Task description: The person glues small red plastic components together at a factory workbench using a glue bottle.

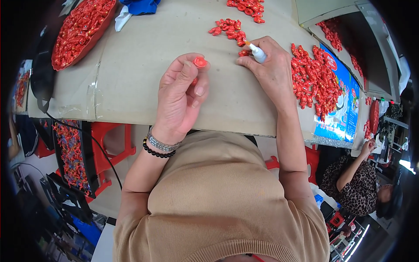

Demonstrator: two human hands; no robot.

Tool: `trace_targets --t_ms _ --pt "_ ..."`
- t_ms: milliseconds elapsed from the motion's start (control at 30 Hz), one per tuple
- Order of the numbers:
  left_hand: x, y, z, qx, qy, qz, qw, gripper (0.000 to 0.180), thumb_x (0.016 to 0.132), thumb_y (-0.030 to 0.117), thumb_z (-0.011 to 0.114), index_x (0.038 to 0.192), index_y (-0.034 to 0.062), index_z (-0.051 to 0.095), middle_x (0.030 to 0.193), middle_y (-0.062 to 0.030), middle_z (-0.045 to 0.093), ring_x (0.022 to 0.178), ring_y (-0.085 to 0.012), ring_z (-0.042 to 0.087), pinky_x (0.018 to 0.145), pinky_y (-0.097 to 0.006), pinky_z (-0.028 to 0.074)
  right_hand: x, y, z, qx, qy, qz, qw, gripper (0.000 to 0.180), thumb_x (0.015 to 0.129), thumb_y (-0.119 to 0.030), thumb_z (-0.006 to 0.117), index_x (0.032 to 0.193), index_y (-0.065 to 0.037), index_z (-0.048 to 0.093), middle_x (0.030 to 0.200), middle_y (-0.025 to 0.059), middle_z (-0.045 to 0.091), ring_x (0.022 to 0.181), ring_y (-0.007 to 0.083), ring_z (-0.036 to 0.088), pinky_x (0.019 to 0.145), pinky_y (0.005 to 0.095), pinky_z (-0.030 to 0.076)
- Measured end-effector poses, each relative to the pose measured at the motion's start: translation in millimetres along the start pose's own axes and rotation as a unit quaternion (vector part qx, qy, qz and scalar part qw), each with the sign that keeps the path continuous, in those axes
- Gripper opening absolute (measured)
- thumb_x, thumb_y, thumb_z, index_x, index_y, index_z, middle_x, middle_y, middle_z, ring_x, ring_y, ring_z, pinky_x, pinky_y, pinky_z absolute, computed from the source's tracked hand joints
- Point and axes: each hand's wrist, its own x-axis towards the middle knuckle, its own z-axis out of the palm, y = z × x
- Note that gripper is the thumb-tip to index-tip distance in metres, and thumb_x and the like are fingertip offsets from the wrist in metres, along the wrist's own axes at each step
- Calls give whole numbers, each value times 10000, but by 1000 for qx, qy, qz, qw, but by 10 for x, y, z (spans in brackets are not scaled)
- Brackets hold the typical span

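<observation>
Head view, and we're looking straight down at our two hands over the tan tabletop [144, 83]. Our left hand [181, 98] is raised just above the surface, fingers curled in, pinching a small red piece [200, 62] between thumb and fingertips, so it's closed on that piece. Our right hand [270, 65] rests on the tabletop a little further out, wrapped around a small white glue bottle [258, 53] with an orange tip pointing up and to the left; just beside its fingertips lies another red piece [243, 53]. Ahead of that hand we see a small cluster of red pieces [228, 29], and a further cluster [248, 6] near the top edge. To the right of our right hand there's a big heap of red pieces [315, 78] spilling onto a blue printed sheet [345, 113]. Far left, a red tray [83, 30] is piled with more of the same. A beaded bracelet and a metal band [159, 146] sit on our left wrist. Lower right, another person in a leopard-print top [360, 185] works at the neighbouring spot.
</observation>
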Motion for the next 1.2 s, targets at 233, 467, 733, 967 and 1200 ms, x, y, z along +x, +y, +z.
trace_targets --t_ms 233,467,733,967,1200 --pt "-1 -4 18 -1 -2 0 1000 248 943 248 585 1069 34 570 944 -35 614 599 -49 451 462 -182 332 -3 -70 -43 247 -43 153 956 212 806 -70 702 1008 -12 676 789 49 660 682 110 598 629 261 492" --pt "-17 -39 77 51 17 8 999 229 937 226 598 1059 34 570 912 -24 621 573 -46 447 460 -187 323 -61 -195 29 492 -48 143 857 166 862 -33 628 999 59 642 805 115 668 682 133 629 632 256 523" --pt "-6 -116 135 105 34 45 993 227 920 210 629 1025 13 586 840 -30 629 521 -37 430 436 -187 305 -127 -296 -22 462 0 123 878 110 868 -24 619 946 51 640 765 130 670 599 140 628 529 241 507" --pt "16 -158 172 171 44 75 981 189 907 164 643 997 2 605 783 -14 620 528 -23 426 434 -185 292 -125 -269 -79 506 -69 156 846 99 845 -21 628 921 41 644 667 85 634 506 101 578 421 216 436" --pt "12 -115 230 198 58 41 978 168 905 146 639 994 6 612 771 2 615 531 -13 420 438 -176 287 -135 -340 -98 416 -43 130 899 51 842 -22 652 888 -2 646 676 44 643 515 55 565 428 180 422"
